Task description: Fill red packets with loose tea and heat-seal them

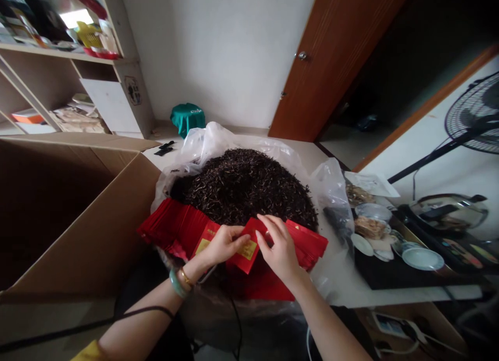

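Observation:
A small red packet (249,265) with a gold label is held up at the near edge of a heap of dark dried leaves, which look like tea (249,187). My left hand (224,245) pinches its left side between thumb and fingers. At the packet's upper right, my right hand (278,246) has its fingers bent round the edge. A dense row of red packets (171,227) stands at the left, against the heap. More red packets (310,242) lie just right of my right hand. Something red and flat (261,288) lies below the hands.
Clear plastic (331,187) surrounds the heap on the white table. A large open cardboard box (89,236) stands at left. On the right are a black tray with small white dishes (423,258), a glass-lidded pot (448,215) and a fan (475,111). A dark cord crosses my left forearm.

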The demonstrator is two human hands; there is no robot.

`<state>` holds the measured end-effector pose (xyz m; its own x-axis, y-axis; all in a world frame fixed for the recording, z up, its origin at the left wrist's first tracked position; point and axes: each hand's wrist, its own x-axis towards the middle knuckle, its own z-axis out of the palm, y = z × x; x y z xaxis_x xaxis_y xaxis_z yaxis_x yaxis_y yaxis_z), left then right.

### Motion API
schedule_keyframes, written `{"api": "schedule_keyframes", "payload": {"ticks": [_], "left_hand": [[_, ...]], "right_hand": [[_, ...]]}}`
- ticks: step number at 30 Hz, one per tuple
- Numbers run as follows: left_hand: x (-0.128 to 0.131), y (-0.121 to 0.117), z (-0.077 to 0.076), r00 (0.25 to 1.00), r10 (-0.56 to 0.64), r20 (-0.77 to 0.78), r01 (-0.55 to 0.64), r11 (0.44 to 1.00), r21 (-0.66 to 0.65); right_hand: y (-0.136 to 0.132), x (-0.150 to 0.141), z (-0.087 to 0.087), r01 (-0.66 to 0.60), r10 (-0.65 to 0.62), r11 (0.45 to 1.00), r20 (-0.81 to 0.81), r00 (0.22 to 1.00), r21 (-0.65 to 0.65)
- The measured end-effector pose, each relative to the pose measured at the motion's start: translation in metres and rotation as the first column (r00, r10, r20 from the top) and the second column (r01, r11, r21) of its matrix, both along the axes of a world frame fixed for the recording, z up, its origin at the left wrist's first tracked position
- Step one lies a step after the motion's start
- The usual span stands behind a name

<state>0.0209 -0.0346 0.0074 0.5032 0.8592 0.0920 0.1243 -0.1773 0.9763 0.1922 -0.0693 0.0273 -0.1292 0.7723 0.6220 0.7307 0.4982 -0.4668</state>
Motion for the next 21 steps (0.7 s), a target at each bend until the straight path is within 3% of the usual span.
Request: {"api": "schedule_keyframes", "payload": {"ticks": [12, 21], "left_hand": [[0.004, 0.001, -0.001, 0.997, 0.082, -0.016, -0.081, 0.996, 0.037], [0.004, 0.003, -0.003, 0.991, 0.104, 0.086, -0.104, 0.995, -0.008]], "right_hand": [[0.000, -0.006, -0.010, -0.074, 0.068, 0.997, 0.153, 0.986, 0.032], [0.000, -0.006, -0.011, -0.110, 0.073, 0.965, 0.160, 0.984, 0.237]]}}
